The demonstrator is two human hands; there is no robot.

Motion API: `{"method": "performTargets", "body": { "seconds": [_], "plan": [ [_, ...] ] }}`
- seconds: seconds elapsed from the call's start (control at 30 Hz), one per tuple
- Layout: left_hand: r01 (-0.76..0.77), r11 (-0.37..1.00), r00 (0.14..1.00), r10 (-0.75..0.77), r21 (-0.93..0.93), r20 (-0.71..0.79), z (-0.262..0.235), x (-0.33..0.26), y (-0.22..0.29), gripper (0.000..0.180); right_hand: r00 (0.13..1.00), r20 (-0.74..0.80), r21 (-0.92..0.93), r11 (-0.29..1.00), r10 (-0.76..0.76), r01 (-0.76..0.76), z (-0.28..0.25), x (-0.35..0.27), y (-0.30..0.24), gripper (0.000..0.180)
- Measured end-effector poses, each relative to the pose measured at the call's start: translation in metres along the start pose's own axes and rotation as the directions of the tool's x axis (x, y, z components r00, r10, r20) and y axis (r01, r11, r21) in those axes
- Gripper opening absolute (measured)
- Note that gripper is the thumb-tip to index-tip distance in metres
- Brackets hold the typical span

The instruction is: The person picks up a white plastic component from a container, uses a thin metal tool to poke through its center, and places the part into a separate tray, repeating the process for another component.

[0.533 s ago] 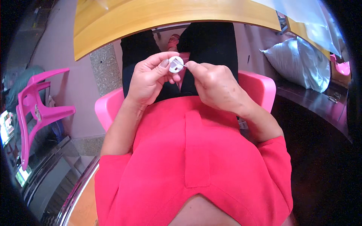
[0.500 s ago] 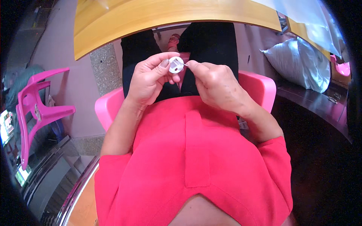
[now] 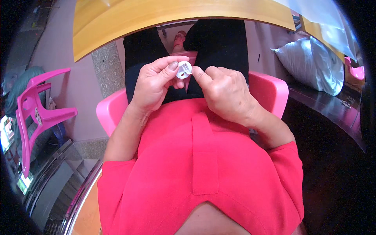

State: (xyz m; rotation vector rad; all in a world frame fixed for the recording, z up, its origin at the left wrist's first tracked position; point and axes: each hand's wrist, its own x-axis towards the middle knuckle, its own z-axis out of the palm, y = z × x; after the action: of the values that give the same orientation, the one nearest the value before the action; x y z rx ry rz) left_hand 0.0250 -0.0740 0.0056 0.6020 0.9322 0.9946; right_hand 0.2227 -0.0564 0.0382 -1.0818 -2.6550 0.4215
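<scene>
The left hand (image 3: 154,84) pinched a small white round plastic piece (image 3: 183,70) above the lap, face up, so the right hand (image 3: 223,92) could press its fingertips closed against the rim.

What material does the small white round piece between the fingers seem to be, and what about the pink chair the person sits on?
The small white round piece, held by the left hand and touched by the right hand, looks like moulded plastic: smooth, slightly glossy, with a slot in it. The pink chair also looks like plastic: one even colour, rounded edges, soft sheen.
</scene>
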Motion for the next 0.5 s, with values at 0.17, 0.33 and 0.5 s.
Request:
{"method": "performTargets", "body": {
  "seconds": [0.17,0.33,0.5],
  "plan": [
    [-0.011,0.998,1.0,0.013,0.055,-0.028,0.0011,0.0003,-0.0028,0.024,0.999,-0.045,-0.081,0.997,-0.01,0.007,0.0021,-0.001,-0.0028,0.036],
    [-0.026,0.993,0.998,0.032,0.119,-0.047,0.0023,0.0,-0.0042,0.023,0.996,-0.08,-0.131,0.991,-0.041,0.03,0.0028,-0.0005,-0.0042,0.034],
    [0.024,0.983,0.999,-0.016,0.183,-0.044,-0.0001,0.0001,-0.0047,0.027,0.995,-0.075,-0.17,0.984,-0.071,0.057,0.003,-0.0006,-0.0047,0.032]
  ]
}}
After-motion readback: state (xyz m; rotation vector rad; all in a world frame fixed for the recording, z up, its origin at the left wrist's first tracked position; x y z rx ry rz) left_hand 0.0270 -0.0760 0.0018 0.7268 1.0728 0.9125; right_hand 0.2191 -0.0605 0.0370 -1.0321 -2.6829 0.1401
